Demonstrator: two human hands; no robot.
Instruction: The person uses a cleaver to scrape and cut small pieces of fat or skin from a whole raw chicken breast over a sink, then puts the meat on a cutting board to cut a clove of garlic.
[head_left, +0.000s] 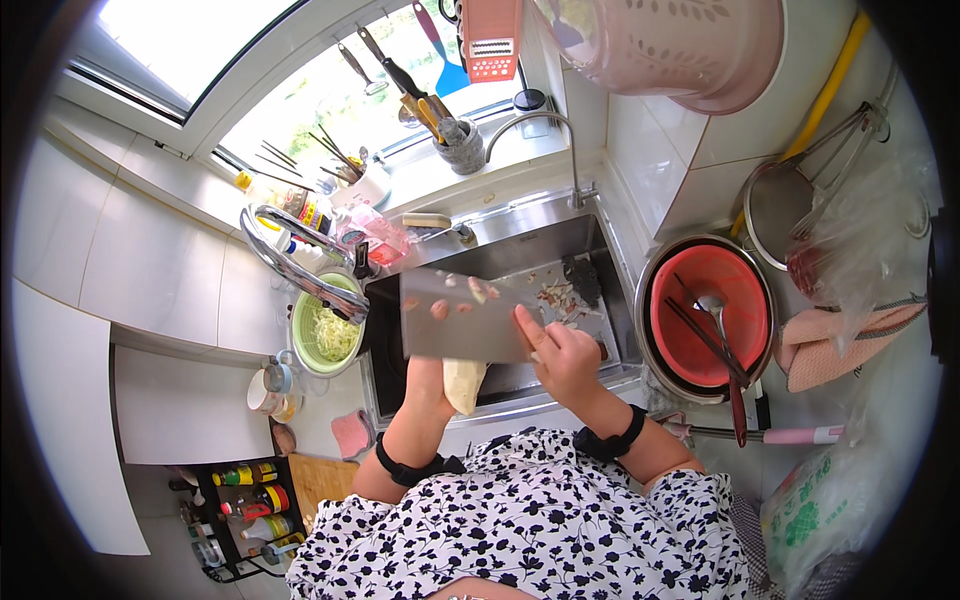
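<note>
My right hand (564, 358) grips a broad cleaver (469, 322) over the sink, its index finger laid along the blade. Bits of peel cling to the blade's face, which is slightly blurred. Below the blade, my left hand (426, 379) holds a pale, peeled root vegetable (465, 388); the blade hides its fingers and the vegetable's far end. Under both hands lies the stainless steel sink (525, 244). Peelings and scraps (559, 298) are scattered in it, beside a dark clump (581, 279) near the far right corner.
A green colander (306, 352) of shredded vegetable stands left, under a chrome faucet (289, 270). On the right, a red basin (675, 337) holds chopsticks and a ladle. A thin curved spout (574, 157) rises behind the sink. A pink cloth (352, 435) lies at front left.
</note>
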